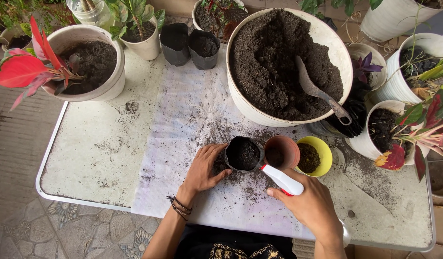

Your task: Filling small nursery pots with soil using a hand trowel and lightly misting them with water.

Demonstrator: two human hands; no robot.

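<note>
My left hand [205, 168] wraps around the left side of a small black grow bag [242, 153] filled with dark soil. My right hand [313, 206] grips a white spray bottle [283, 179] with a red trigger, its nozzle pointing at the bag's rim. Just right of the bag stand a small brown pot [282, 150] and a small yellow pot [316, 155], each holding some soil. All of this sits on a white table [92, 153] scattered with soil crumbs.
A large white tub of soil [284, 62] with a trowel [320, 91] stands behind. A white pot with a red-leaved plant [85, 62] is at the back left, two black grow bags [190, 44] at the back, more potted plants [403, 129] on the right.
</note>
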